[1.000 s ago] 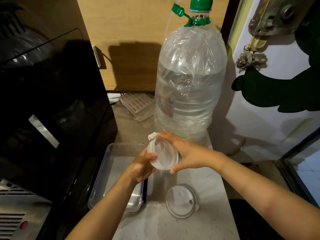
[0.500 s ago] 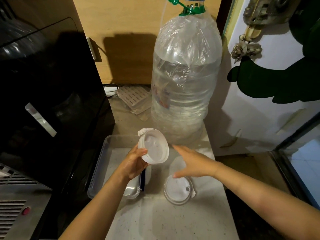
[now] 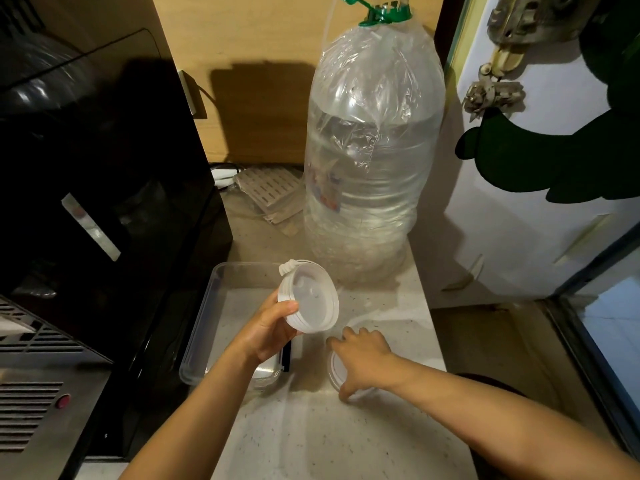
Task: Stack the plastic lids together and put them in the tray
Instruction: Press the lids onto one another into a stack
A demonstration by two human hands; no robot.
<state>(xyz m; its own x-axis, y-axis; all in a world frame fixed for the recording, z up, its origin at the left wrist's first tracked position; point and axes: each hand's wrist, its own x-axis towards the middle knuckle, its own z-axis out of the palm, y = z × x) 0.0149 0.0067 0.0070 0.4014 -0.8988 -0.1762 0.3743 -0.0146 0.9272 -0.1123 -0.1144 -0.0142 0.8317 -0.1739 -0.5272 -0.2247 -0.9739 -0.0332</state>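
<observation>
Right hand has dropped from mid-air onto the loose lid on the tabletop; left hand has barely shifted. Left to right: black appliance on the left edge, then the clear tray beside it, nothing stacked in it yet. Left hand hovers over the tray's right side, fingers curled round a stack of lids, tilted, open side toward the camera; looks like two or three nested, exact count unclear. Right hand is spread flat over the loose lid, thumb at its near rim, fingers at the far rim, mostly covering it; firm grasp or only touching, can't tell. Big water bottle stands behind, apart from both hands. Step in hand, by my read: picking up the last loose lid. Next move likely calls for pinching its rim, lifting, nesting it onto the held stack, then lowering the stack into the tray.
</observation>
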